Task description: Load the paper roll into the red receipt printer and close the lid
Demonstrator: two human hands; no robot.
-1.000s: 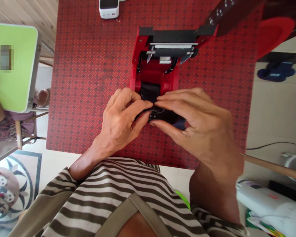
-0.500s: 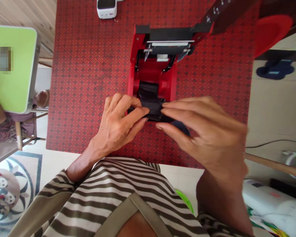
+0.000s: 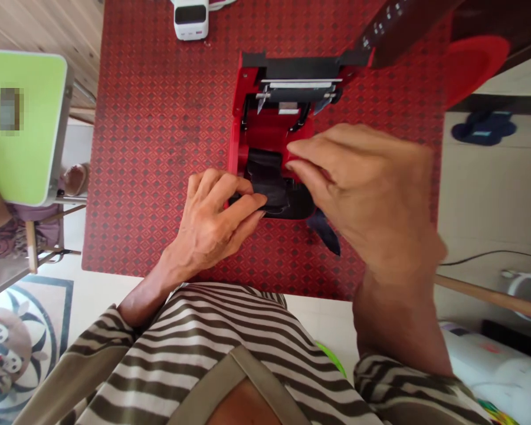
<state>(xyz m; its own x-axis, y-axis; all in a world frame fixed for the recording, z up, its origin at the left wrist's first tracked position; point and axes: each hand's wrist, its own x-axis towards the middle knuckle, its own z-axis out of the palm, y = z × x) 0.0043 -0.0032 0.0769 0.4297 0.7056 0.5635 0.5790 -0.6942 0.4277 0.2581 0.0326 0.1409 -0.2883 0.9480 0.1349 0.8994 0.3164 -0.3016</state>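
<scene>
A red device [image 3: 235, 141] with its lid raised stands on the table in front of me. A limp black strip [image 3: 268, 177] lies in its tray, wrinkled and draped toward the front edge. My left hand [image 3: 216, 206] pinches the strip's near left edge between thumb and forefinger. Over the right side of the tray, my right hand [image 3: 358, 183] is closed in a pinch beside the strip's upper end; what lies between its fingertips, if anything, is hidden. A dark roller [image 3: 298, 94] and a metal bar run across the lid's inner side.
A dark cloth piece [image 3: 325, 231] sits by the device's front right corner. At the table's back are a white gadget [image 3: 191, 20] and a long brown object [image 3: 398, 26]. A green-topped table [image 3: 30, 159] with a person beside it stands left.
My right hand has moved away from the strip's near right edge, up and farther over the tray, its fingers drawn closer together. My left hand keeps its pinch in place.
</scene>
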